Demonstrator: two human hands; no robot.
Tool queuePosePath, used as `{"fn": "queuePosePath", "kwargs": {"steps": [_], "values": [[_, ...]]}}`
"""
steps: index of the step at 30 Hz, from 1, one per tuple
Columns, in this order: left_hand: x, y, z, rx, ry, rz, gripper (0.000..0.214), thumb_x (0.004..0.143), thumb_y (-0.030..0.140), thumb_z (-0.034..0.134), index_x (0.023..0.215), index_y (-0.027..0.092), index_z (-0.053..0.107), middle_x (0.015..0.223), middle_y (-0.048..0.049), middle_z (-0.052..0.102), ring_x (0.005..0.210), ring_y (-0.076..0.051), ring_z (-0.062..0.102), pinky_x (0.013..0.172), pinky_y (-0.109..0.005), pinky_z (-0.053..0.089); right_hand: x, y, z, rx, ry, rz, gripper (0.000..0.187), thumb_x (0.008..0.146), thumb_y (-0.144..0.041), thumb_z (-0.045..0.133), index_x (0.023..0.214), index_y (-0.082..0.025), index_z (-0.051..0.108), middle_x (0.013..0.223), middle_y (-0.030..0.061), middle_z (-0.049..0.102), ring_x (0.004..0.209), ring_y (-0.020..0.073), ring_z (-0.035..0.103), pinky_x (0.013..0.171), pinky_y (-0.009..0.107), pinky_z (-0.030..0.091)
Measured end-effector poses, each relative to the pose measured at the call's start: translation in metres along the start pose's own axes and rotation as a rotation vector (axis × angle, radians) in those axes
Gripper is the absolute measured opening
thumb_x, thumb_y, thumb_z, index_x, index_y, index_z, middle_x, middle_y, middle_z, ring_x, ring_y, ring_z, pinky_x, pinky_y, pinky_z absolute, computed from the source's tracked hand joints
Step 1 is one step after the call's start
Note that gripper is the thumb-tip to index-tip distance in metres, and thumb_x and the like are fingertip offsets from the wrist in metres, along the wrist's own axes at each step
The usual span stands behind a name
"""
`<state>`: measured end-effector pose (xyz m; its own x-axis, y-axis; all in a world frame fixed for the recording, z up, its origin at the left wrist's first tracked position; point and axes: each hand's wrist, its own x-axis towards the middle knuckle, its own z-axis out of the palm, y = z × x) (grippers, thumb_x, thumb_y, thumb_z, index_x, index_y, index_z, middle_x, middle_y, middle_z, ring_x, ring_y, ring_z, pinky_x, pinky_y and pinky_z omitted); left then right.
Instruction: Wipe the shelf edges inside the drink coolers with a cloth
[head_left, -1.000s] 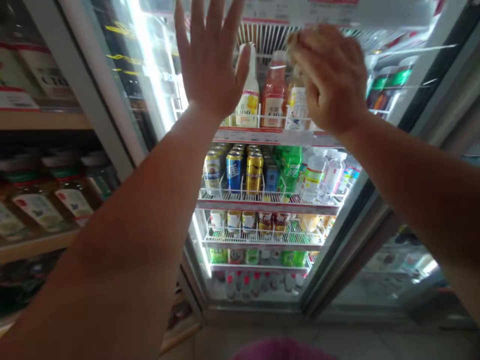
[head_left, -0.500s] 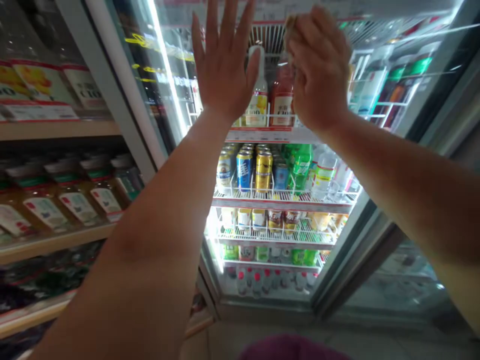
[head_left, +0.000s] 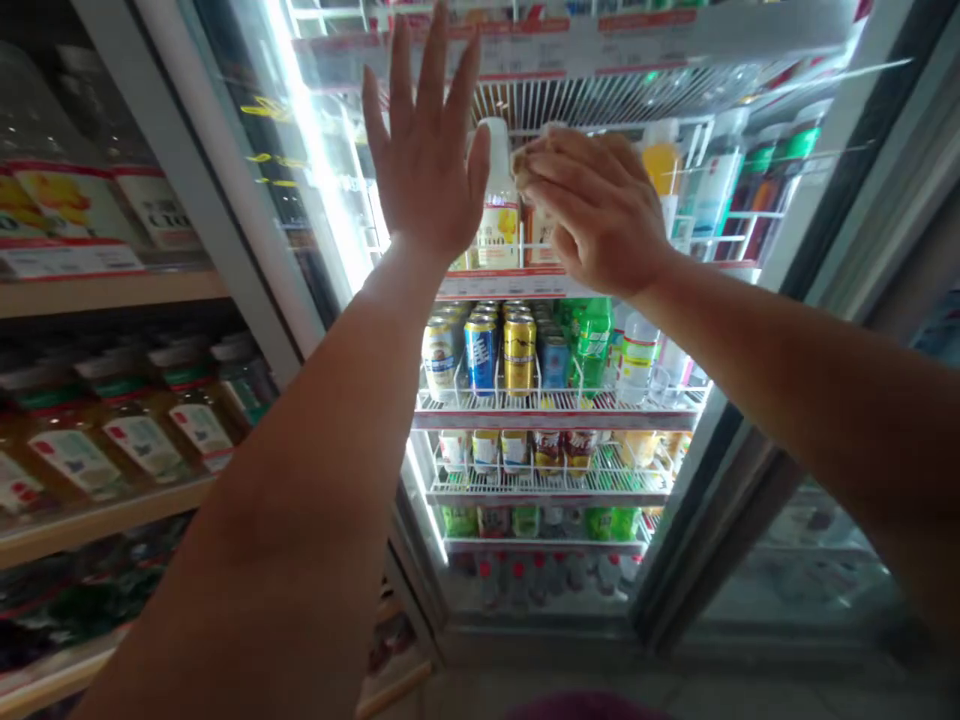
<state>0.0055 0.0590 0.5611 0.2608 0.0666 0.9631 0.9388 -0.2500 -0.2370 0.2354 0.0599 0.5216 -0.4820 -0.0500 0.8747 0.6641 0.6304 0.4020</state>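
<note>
My left hand (head_left: pixel 424 160) is raised with fingers stretched flat and spread against the glass door (head_left: pixel 337 230) of a lit drinks fridge. My right hand (head_left: pixel 600 215) is beside it, fingers closed round a small beige cloth (head_left: pixel 521 162) whose edge shows at the fingertips, pressed to the glass at the height of the upper bottle shelf. Behind the hands stands a white bottle with a yellow label (head_left: pixel 499 205). A row of cans (head_left: pixel 517 350) fills the shelf below.
Wire shelves hold more cans, green bottles (head_left: pixel 592 335) and small water bottles (head_left: pixel 540 575) at the bottom. To the left, wooden shelves (head_left: pixel 105 295) carry amber bottles (head_left: pixel 135 430). A grey door frame (head_left: pixel 720 480) slants down on the right, with another fridge beyond.
My right hand with the cloth has moved down and to the left on the glass, closer to my left hand. The left hand has stayed flat in about the same spot.
</note>
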Motion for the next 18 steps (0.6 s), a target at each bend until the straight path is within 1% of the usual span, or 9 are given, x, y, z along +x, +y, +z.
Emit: {"fn": "queuePosePath", "kwargs": {"steps": [3, 4, 5, 7, 9, 10, 12, 16, 18], "values": [[0.000, -0.002, -0.002, -0.009, -0.029, -0.009, 0.061, 0.119, 0.033, 0.042, 0.178, 0.022, 0.034, 0.184, -0.0021, 0.023, 0.171, -0.027, 0.008, 0.139, -0.051, -0.003, -0.001, 0.001, 0.005, -0.116, 0.305, 0.189, 0.053, 0.107, -0.024, 0.038, 0.149, -0.036, 0.068, 0.159, -0.0003, 0.067, 0.156, 0.0284, 0.054, 0.134, 0.058, 0.035], [0.000, -0.003, -0.003, -0.032, -0.035, -0.012, 0.063, 0.117, 0.035, 0.043, 0.178, 0.022, 0.036, 0.184, -0.0017, 0.023, 0.172, -0.028, 0.009, 0.140, -0.053, -0.003, -0.001, 0.002, 0.006, -0.132, 0.375, 0.212, 0.054, 0.107, -0.023, 0.037, 0.149, -0.033, 0.069, 0.159, 0.0018, 0.068, 0.154, 0.0294, 0.055, 0.133, 0.059, 0.038], [0.001, -0.004, -0.003, -0.063, -0.040, -0.017, 0.064, 0.115, 0.036, 0.045, 0.177, 0.023, 0.037, 0.184, -0.0006, 0.024, 0.172, -0.028, 0.009, 0.140, -0.055, -0.003, -0.001, 0.003, 0.007, -0.122, 0.388, 0.195, 0.054, 0.107, -0.022, 0.037, 0.149, -0.030, 0.070, 0.158, 0.0032, 0.068, 0.154, 0.0304, 0.056, 0.131, 0.059, 0.041], [0.001, -0.004, -0.006, -0.141, -0.048, -0.032, 0.067, 0.110, 0.040, 0.046, 0.176, 0.026, 0.039, 0.183, 0.0035, 0.023, 0.173, -0.025, 0.006, 0.141, -0.054, -0.006, 0.000, 0.006, 0.007, -0.053, 0.258, 0.078, 0.053, 0.105, -0.022, 0.043, 0.149, -0.031, 0.070, 0.156, 0.0025, 0.069, 0.155, 0.0308, 0.055, 0.131, 0.058, 0.043], [0.001, -0.002, -0.009, -0.213, -0.046, -0.066, 0.066, 0.109, 0.045, 0.044, 0.174, 0.033, 0.041, 0.183, 0.0090, 0.023, 0.172, -0.019, 0.003, 0.142, -0.047, -0.008, 0.002, 0.010, 0.004, 0.007, 0.088, -0.034, 0.054, 0.103, -0.021, 0.047, 0.150, -0.035, 0.069, 0.154, -0.0011, 0.071, 0.156, 0.0299, 0.055, 0.132, 0.060, 0.042], [0.000, 0.000, -0.011, -0.230, -0.044, -0.083, 0.066, 0.108, 0.046, 0.044, 0.173, 0.035, 0.043, 0.182, 0.0100, 0.024, 0.172, -0.018, 0.002, 0.142, -0.044, -0.008, 0.004, 0.013, 0.002, 0.022, 0.040, -0.058, 0.055, 0.103, -0.021, 0.048, 0.151, -0.037, 0.068, 0.154, -0.0025, 0.071, 0.156, 0.0293, 0.054, 0.133, 0.060, 0.040], [-0.001, 0.002, -0.014, -0.218, -0.043, -0.092, 0.066, 0.108, 0.045, 0.043, 0.172, 0.032, 0.044, 0.182, 0.0075, 0.026, 0.172, -0.019, 0.004, 0.142, -0.044, -0.007, 0.009, 0.021, -0.003, 0.022, 0.047, -0.045, 0.056, 0.103, -0.019, 0.047, 0.153, -0.037, 0.066, 0.156, -0.0023, 0.069, 0.157, 0.0288, 0.053, 0.134, 0.061, 0.038], [-0.001, 0.002, -0.014, -0.169, -0.032, -0.062, 0.067, 0.107, 0.041, 0.044, 0.173, 0.025, 0.045, 0.182, 0.0009, 0.027, 0.172, -0.025, 0.009, 0.142, -0.055, -0.003, 0.016, 0.032, -0.007, -0.027, 0.205, 0.051, 0.058, 0.104, -0.018, 0.043, 0.157, -0.030, 0.063, 0.163, 0.0033, 0.063, 0.161, 0.0306, 0.047, 0.135, 0.062, 0.036], [0.000, 0.000, -0.013, -0.165, -0.031, -0.057, 0.067, 0.107, 0.040, 0.046, 0.173, 0.023, 0.046, 0.182, -0.0007, 0.027, 0.172, -0.026, 0.009, 0.142, -0.056, -0.002, 0.014, 0.031, -0.006, -0.026, 0.134, -0.010, 0.059, 0.103, -0.019, 0.045, 0.159, -0.032, 0.061, 0.163, 0.0010, 0.063, 0.162, 0.0301, 0.047, 0.135, 0.062, 0.037]]}}
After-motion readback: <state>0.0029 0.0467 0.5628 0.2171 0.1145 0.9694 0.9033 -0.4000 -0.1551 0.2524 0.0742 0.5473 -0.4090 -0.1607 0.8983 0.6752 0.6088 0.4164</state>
